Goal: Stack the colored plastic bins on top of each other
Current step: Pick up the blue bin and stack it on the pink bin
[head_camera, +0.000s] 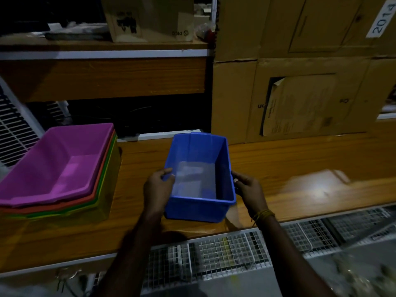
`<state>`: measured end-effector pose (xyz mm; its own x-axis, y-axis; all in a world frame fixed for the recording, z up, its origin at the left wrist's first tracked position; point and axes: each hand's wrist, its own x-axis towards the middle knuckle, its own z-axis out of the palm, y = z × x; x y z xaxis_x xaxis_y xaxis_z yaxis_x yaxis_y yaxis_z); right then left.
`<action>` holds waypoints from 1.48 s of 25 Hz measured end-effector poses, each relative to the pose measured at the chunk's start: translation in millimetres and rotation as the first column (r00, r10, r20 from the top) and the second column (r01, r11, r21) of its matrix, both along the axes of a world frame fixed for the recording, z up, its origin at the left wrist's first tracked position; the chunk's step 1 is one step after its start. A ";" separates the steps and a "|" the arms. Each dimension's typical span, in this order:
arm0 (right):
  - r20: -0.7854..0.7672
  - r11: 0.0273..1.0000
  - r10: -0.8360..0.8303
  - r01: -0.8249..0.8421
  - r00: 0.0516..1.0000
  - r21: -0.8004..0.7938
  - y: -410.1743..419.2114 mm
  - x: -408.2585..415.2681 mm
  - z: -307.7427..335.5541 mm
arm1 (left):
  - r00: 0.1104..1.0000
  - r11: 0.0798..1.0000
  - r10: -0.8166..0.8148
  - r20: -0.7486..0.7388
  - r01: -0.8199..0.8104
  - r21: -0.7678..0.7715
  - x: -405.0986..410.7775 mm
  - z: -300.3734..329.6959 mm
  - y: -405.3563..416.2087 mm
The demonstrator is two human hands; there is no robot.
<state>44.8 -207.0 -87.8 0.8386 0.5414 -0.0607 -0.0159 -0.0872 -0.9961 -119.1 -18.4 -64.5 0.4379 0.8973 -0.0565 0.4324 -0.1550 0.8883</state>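
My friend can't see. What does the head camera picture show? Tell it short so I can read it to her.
Two hands hold a blue bin by its sides, the left hand and the right hand, on a wooden table. To the left sits a stack of bins with a purple one on top. Cardboard boxes stand behind.

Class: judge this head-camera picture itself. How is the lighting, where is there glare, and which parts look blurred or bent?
Head view: dim overall; a bright glare patch on the wooden table, and a paler sheen inside the blue bin; bottom right corner smeared by blur; the shelf edge bows from wide-angle distortion.
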 end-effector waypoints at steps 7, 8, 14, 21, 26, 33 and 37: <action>0.212 0.967 0.229 -0.196 0.950 -0.164 10.8 -14.1 -13.7 | 0.942 0.915 -0.211 -0.263 0.285 0.287 21.3 -6.2 -53.4; 0.272 0.953 0.266 -0.210 0.925 -0.218 11.3 -16.6 -15.9 | 0.931 0.889 -0.222 -0.290 0.316 0.333 22.0 -9.8 -63.2; 0.611 0.893 0.301 0.009 0.732 -0.450 16.9 -12.7 -19.6 | 0.886 0.813 -0.224 -0.405 0.399 0.423 11.9 -8.9 -86.8; 0.690 0.809 0.472 0.042 0.548 -0.587 35.5 -10.1 -6.1 | 0.868 0.801 -0.164 -0.468 0.394 0.451 -5.9 2.4 -65.1; 0.736 0.790 0.435 0.174 0.518 -0.588 40.9 -4.4 3.6 | 0.914 0.899 -0.023 -0.406 0.197 0.391 -33.7 1.3 -27.0; 0.670 0.868 0.191 0.196 0.717 -0.457 36.2 -29.7 -8.4 | 0.934 0.892 -0.069 -0.349 0.215 0.399 -18.0 -13.4 -20.2; 0.663 0.918 0.123 0.169 0.738 -0.359 38.7 -43.4 -3.7 | 0.901 0.859 -0.250 -0.355 0.376 0.348 7.0 -29.1 -54.9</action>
<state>1.4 -168.3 -91.5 0.7503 0.5775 0.3218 0.6239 -0.4576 -0.6335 -112.1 -73.3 -93.6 0.7193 0.6863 0.1073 0.5248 -0.6381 0.5634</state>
